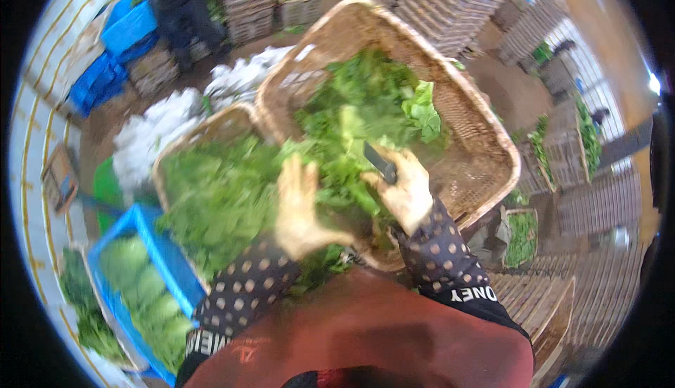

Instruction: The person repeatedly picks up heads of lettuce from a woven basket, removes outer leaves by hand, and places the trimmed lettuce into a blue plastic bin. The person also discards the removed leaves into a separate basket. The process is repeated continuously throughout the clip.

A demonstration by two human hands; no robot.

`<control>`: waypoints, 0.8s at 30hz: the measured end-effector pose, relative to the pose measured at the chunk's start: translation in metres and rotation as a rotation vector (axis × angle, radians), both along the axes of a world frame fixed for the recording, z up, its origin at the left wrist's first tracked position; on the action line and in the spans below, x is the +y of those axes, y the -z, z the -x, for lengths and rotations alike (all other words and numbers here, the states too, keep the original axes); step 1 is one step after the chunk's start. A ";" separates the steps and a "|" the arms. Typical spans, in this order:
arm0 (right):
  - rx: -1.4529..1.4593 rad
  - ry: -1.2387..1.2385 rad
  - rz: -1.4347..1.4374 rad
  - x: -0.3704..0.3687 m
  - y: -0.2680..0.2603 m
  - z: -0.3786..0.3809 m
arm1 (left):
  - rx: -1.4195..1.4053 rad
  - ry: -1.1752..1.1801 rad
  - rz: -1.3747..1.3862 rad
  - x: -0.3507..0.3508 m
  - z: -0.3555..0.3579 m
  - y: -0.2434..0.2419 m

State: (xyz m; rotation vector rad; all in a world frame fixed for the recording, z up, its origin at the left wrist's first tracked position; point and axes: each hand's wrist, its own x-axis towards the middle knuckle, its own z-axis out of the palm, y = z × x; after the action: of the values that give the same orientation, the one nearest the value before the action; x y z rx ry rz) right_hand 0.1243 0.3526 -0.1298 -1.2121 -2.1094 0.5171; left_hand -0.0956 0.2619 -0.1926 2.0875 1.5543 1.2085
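Note:
My right hand (405, 190) grips a small knife (377, 160) with a dark blade pointing up and left, above leafy green vegetables (364, 85). To its left, my left hand (298, 206) is blurred, its thumb spread wide of the fingers and nothing visible in its grasp. Loose green leaves (345, 172) lie between and just beyond both hands. Those greens fill the middle of a large, dirty plastic basket (464, 124), tilted before me. A second basket (161, 164), heaped with leafy greens (216, 198), adjoins it on the left.
A blue crate (176, 272) of pale green heads stands at lower left. White plastic sacks (158, 135) lie beyond the baskets. A person (184, 13) stands at the far left. Stacked crates (448, 3) rise at the back, and a crate of greens (521, 238) sits at right.

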 end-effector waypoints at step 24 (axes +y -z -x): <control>0.054 -0.849 0.787 -0.095 0.041 0.099 | -0.989 -0.055 0.556 -0.226 0.075 0.011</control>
State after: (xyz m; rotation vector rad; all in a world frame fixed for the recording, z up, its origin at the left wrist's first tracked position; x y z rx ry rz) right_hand 0.0255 0.2572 -0.1704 -0.5467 -2.3783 1.8527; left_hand -0.1702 0.0358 -0.2032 0.8599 1.2276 1.3088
